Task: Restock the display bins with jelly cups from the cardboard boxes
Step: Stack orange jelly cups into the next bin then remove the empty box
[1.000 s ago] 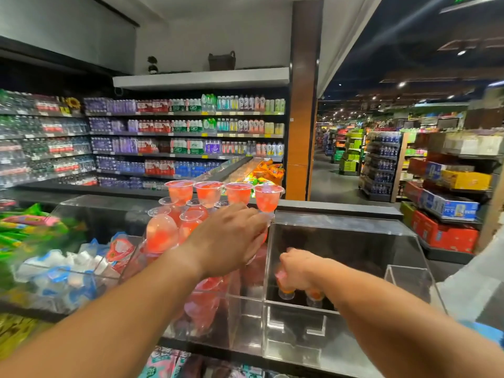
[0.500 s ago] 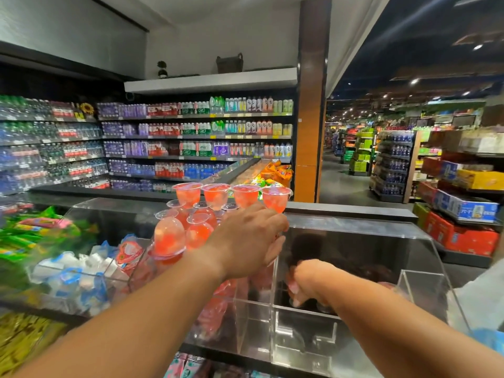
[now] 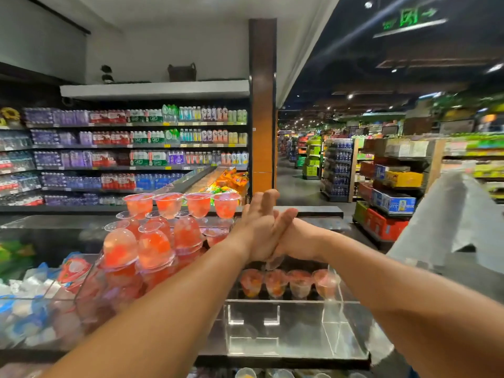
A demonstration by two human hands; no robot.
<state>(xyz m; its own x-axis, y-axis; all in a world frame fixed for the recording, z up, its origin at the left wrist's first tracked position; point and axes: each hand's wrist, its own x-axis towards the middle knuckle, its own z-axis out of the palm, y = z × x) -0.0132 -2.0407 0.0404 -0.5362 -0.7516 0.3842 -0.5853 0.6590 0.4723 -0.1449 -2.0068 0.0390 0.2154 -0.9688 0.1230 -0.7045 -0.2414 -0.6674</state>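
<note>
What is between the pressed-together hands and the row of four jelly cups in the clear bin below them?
In the head view, one clear cup hangs under the left hand and right hand, above the row of jelly cups.

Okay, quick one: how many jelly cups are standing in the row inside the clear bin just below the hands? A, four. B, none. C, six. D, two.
A: four jelly cups stand side by side in a single row inside the clear bin, just under the left hand and right hand, which are pressed together above it.
</note>
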